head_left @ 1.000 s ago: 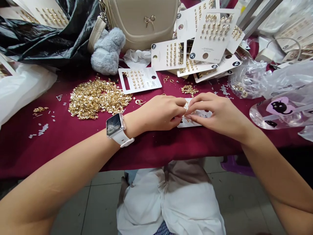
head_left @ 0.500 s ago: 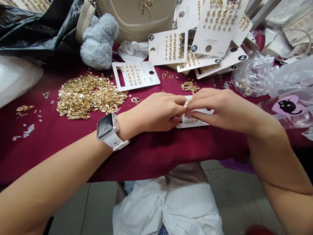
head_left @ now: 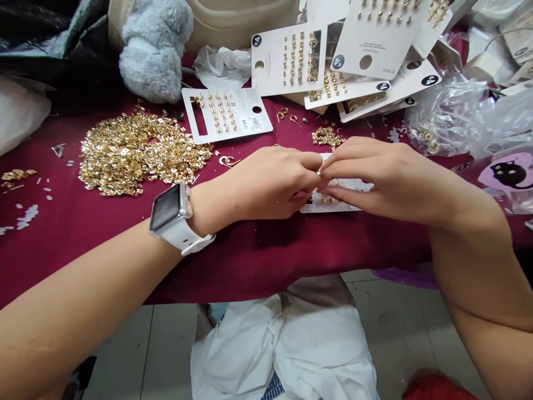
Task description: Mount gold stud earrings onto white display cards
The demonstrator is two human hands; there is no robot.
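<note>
A white earring card [head_left: 333,208] with small gold earrings lies face down or flat under both hands at the table's front; their fingers hide much of it. My left hand [head_left: 275,183], with a watch [head_left: 170,208] on its wrist, has its fingers curled in at the card's left side. From the right, my right hand [head_left: 385,175] reaches over the card with thumb and fingertips pinched together. Both sets of fingertips meet over the card, and whatever small piece they grip is hidden. A small heap of gold earring backs [head_left: 327,137] sits just behind the hands.
A large pile of gold earring backs [head_left: 141,153] lies left of centre. Behind it are another earring card [head_left: 227,116] and a grey plush toy [head_left: 156,53]. Stacked earring cards [head_left: 287,61] and clear plastic bags [head_left: 453,119] fill the back right. Loose hoop earrings [head_left: 228,161] lie near my left wrist.
The view has shifted slightly, so the things at the back sit higher in it and spread outward. Both hands stay together over the card, with only slight finger movement.
</note>
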